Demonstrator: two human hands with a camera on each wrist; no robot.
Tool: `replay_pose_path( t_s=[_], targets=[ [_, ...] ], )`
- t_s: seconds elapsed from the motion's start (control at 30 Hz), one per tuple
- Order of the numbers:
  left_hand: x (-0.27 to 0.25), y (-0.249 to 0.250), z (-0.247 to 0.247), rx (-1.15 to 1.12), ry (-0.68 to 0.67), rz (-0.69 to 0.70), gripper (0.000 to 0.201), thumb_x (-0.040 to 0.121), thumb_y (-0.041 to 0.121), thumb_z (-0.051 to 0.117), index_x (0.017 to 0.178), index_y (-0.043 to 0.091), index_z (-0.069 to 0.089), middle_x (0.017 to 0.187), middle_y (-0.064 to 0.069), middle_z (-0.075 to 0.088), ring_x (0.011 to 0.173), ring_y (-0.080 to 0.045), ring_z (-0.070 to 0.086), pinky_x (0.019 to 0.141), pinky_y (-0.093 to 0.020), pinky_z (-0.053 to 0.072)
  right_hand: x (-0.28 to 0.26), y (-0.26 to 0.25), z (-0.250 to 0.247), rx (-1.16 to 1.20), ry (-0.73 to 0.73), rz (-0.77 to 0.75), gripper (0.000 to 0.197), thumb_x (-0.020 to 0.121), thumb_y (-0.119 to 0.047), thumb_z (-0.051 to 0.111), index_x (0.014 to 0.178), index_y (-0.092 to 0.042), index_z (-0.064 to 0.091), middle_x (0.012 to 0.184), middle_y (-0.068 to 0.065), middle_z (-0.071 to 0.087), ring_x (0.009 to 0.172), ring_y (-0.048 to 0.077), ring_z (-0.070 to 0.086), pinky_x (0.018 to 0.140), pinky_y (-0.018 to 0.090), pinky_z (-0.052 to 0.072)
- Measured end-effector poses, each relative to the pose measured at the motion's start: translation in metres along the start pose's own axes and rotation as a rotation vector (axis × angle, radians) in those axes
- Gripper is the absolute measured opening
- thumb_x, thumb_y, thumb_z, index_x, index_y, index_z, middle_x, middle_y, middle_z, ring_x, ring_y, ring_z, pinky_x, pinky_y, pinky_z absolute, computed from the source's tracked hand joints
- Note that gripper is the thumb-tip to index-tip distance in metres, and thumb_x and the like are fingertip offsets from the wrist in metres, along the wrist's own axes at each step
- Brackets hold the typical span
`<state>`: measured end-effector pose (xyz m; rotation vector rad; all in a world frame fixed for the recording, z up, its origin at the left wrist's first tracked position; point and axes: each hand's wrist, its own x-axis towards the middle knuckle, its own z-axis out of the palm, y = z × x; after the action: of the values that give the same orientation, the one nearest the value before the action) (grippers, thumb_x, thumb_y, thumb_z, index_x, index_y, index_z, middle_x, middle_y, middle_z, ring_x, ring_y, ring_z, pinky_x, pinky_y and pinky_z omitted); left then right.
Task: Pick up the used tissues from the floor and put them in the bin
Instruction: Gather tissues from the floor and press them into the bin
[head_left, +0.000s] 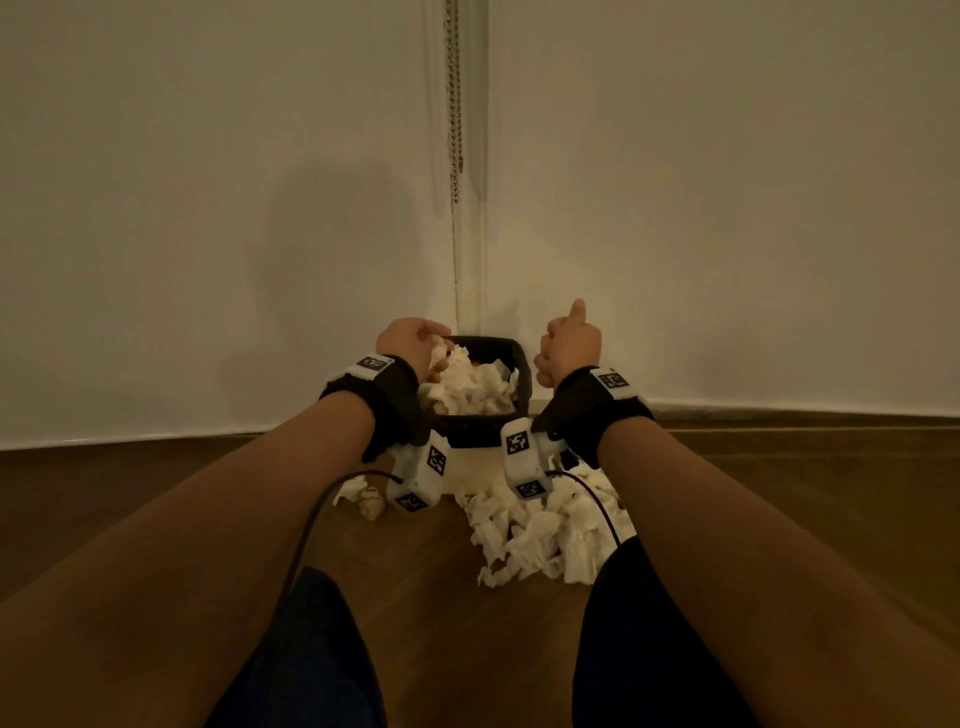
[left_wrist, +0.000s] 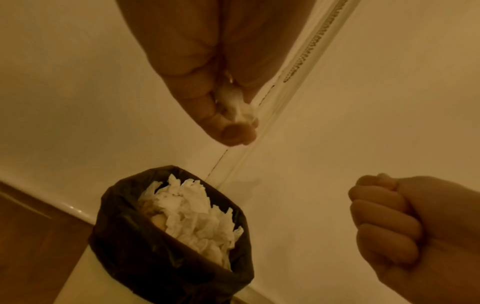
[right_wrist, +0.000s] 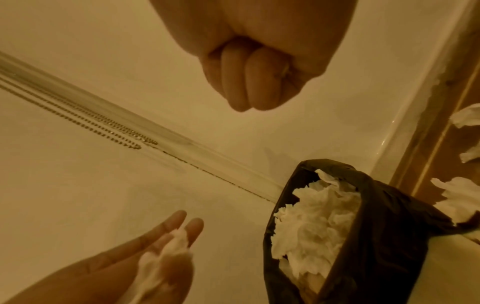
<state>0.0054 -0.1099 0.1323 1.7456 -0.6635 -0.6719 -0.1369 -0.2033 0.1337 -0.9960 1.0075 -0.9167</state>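
The bin (head_left: 522, 384) stands in the corner, its back close to the wall (head_left: 208, 208). Its open top is heaped with tissues (head_left: 467, 389) up to the rim. More tissues (head_left: 540, 530) cover the floor (head_left: 426, 597) in front on the right; the left front floor is mostly bare.

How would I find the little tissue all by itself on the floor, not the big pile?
Find the bin with the black bag, standing in the corner where the two white walls meet. On the wooden floor in front of it, look left: one small crumpled tissue lies alone, apart from the big heap of tissues on the right.
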Motion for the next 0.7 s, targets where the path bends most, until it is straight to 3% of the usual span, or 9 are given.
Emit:
replay_pose_path(
  t_s=[0.1,0.2,0.27,0.33,0.4,0.5,0.57,0.63,0.7],
  targets=[
    [0.014,-0.015,0.003,0.337,0.090,0.171,0.033,0.100,0.010,0.031,0.101,0.005,0.064,0.111,-0.015,0.064,0.096,-0.031,0.060,0.087,-0.036,0.050,0.019,0.013,0.009,-0.035,0.082,-0.036,0.046,0.101,-0.043,0.026,0.067,-0.016,0.042,0.056,-0.001,0.037,0.040,0.011,0.035,0.044,0.019,0.026],
    [0.032,-0.019,0.013,0.438,0.113,0.158,0.031,0.100,0.012,0.031,0.113,0.001,0.057,0.120,-0.016,0.058,0.110,-0.032,0.054,0.089,-0.028,0.039,0.033,0.021,0.022,-0.162,-0.009,0.024,0.021,0.097,-0.022,0.036,0.081,-0.011,0.041,0.062,0.003,0.037,0.050,0.015,0.032,0.045,0.024,0.027],
    [0.043,-0.021,0.022,0.479,0.072,0.086,0.030,0.096,0.009,0.037,0.122,0.004,0.052,0.131,-0.018,0.046,0.116,-0.033,0.049,0.093,-0.030,0.038,0.041,0.026,0.028,-0.314,-0.111,0.065,0.006,0.092,-0.004,0.040,0.093,-0.010,0.042,0.079,0.005,0.042,0.062,0.017,0.043,0.049,0.025,0.040],
    [0.051,-0.025,0.029,0.553,0.040,0.048,0.036,0.092,0.006,0.042,0.127,0.010,0.051,0.139,-0.017,0.034,0.120,-0.034,0.045,0.097,-0.032,0.038,0.052,0.038,0.030,-0.527,-0.191,0.014,0.027,0.093,0.000,0.038,0.119,-0.004,0.043,0.108,0.011,0.048,0.098,0.027,0.053,0.081,0.031,0.049],
    [0.060,-0.030,0.035,0.594,0.033,0.089,0.040,0.090,0.001,0.043,0.127,0.012,0.052,0.139,-0.015,0.031,0.119,-0.034,0.044,0.093,-0.030,0.038,0.061,0.045,0.030,-0.746,-0.172,-0.105,0.036,0.095,-0.002,0.038,0.131,-0.002,0.043,0.129,0.018,0.045,0.119,0.032,0.045,0.098,0.031,0.040],
    [0.076,-0.035,0.043,0.553,0.014,0.143,0.036,0.092,0.002,0.040,0.124,0.012,0.054,0.128,-0.010,0.029,0.115,-0.031,0.047,0.093,-0.026,0.040,0.076,0.052,0.031,-0.994,-0.148,-0.274,0.041,0.090,-0.002,0.051,0.130,-0.004,0.049,0.131,0.018,0.050,0.120,0.033,0.047,0.099,0.031,0.040],
    [0.086,-0.039,0.051,0.589,0.002,0.202,0.034,0.094,0.004,0.041,0.122,0.014,0.057,0.129,-0.013,0.032,0.111,-0.030,0.049,0.096,-0.028,0.041,0.085,0.057,0.030,-0.986,-0.160,-0.314,0.040,0.088,-0.007,0.059,0.127,-0.005,0.054,0.123,0.016,0.060,0.112,0.032,0.057,0.087,0.031,0.047],
    [0.093,-0.045,0.056,0.618,0.016,0.242,0.029,0.093,0.009,0.047,0.116,0.020,0.062,0.126,-0.013,0.039,0.106,-0.028,0.053,0.088,-0.023,0.040,0.093,0.063,0.029,-0.941,-0.135,-0.346,0.031,0.088,-0.011,0.060,0.118,-0.008,0.062,0.113,0.013,0.066,0.102,0.028,0.063,0.078,0.028,0.050],
    [0.099,-0.051,0.058,0.641,0.040,0.294,0.023,0.092,0.014,0.050,0.107,0.025,0.065,0.119,-0.009,0.045,0.100,-0.025,0.056,0.080,-0.021,0.040,0.102,0.069,0.030,-0.966,-0.049,-0.380,0.024,0.086,-0.014,0.060,0.109,-0.013,0.065,0.103,0.008,0.068,0.089,0.021,0.062,0.068,0.023,0.044]
  ],
)
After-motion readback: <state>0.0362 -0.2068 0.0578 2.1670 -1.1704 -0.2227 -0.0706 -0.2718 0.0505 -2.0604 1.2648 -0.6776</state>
